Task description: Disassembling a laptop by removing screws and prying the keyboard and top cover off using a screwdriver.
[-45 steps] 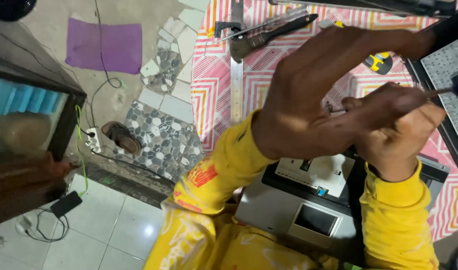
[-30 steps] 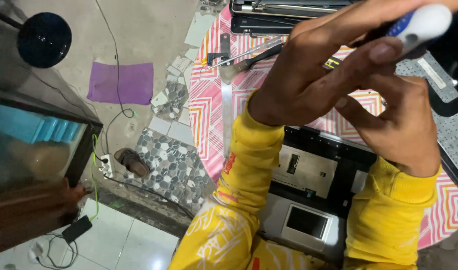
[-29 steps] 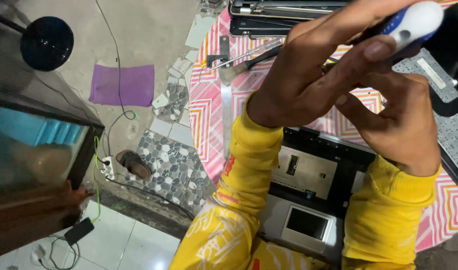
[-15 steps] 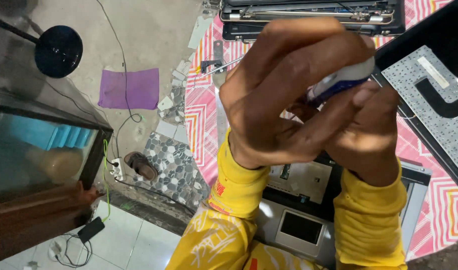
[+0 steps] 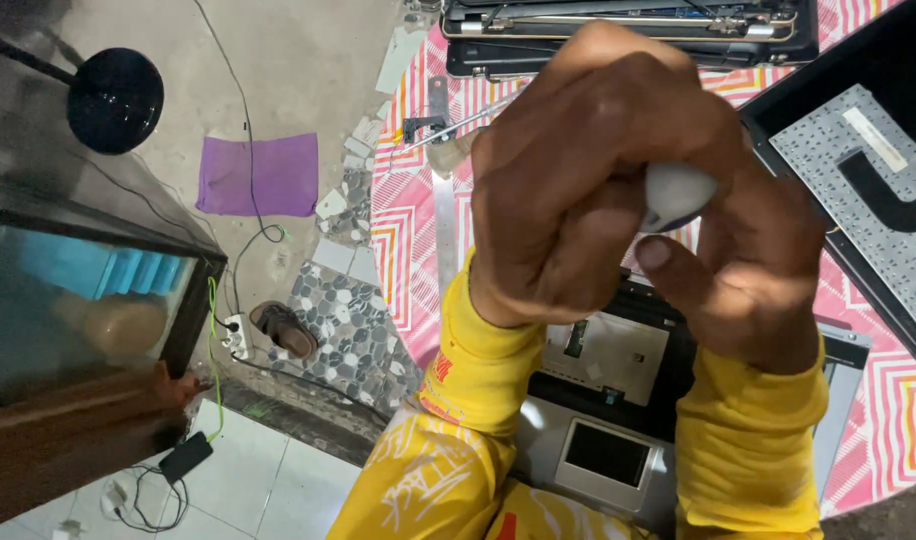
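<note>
We see both hands raised close to the camera, above a round table covered with a pink, red and white zigzag cloth. The left hand is closed like a fist, its fingers curled tightly around a tool with a rounded white handle end. Only this white end shows, between the two hands; the rest of the tool is hidden inside the grip. The right hand is pressed against the left one from the other side, and its thumb lies just under the white end, touching it. Whether the other right fingers also hold the tool, we cannot tell, because they are hidden. Both arms wear bright yellow sleeves.

Under the hands, on the table, lies an opened grey laptop base with a pale metal plate and a dark square touchpad near the person's body. At the right side rests a black keyboard panel with its silver underside up. At the top edge of the table there is a dark laptop lid part with metal hinges.

On the floor at the left we see a purple rectangular mat, a brown sandal, a white power strip and a glass tank with a dark frame
</note>
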